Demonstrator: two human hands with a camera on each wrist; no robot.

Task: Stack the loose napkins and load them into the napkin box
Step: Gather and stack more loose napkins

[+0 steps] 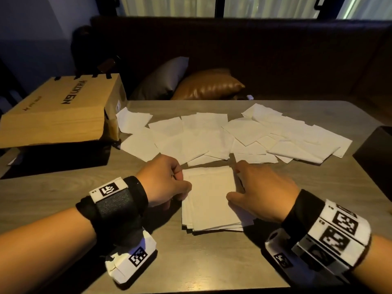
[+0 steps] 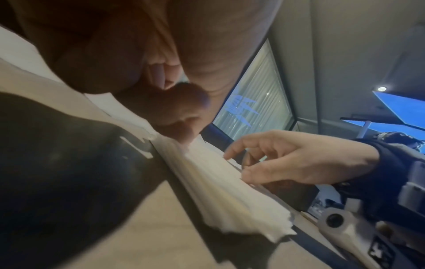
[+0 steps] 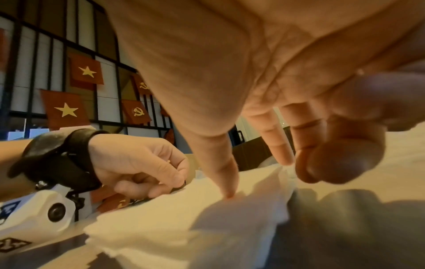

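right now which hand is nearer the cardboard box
Left. The left hand sits at the napkin stack's left edge, on the side of the cardboard box; the right hand is at the stack's far edge.

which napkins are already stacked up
The napkin pile between the left hand and right hand; the loose napkins lie scattered behind it.

I see matt white paper napkins (image 1: 212, 136), soft edges; tabletop (image 1: 63, 198) matt wood grain; cardboard box (image 1: 57, 115) matt brown; glossy leather cushion (image 1: 210, 85)
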